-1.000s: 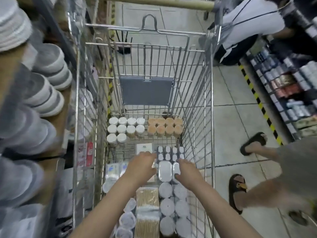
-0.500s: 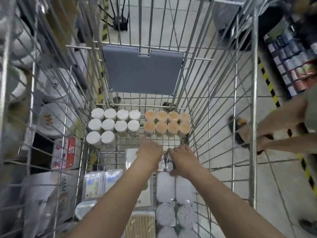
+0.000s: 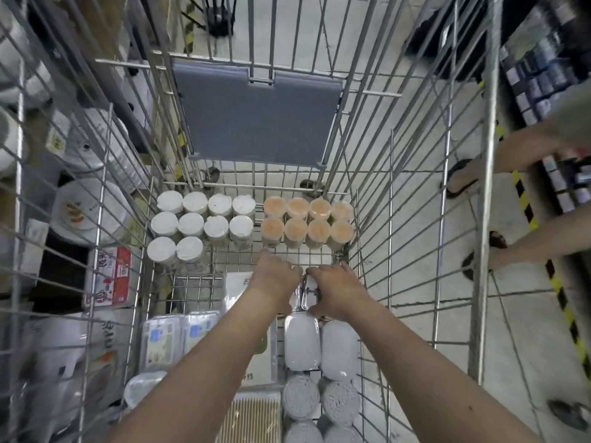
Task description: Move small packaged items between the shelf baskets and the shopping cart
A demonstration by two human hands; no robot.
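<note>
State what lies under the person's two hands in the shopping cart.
Between the left hand and right hand a small clear pack shows, with a white flat packet beside it on the shopping cart floor. The hands cover the rest of the pack.

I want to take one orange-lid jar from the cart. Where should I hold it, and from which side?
Likely best from above: pinch the round lid of a near-row orange-lid jar. The jars stand upright and packed side by side, so their walls are blocked. The near row faces bare cart floor, giving fingers room in front.
</note>
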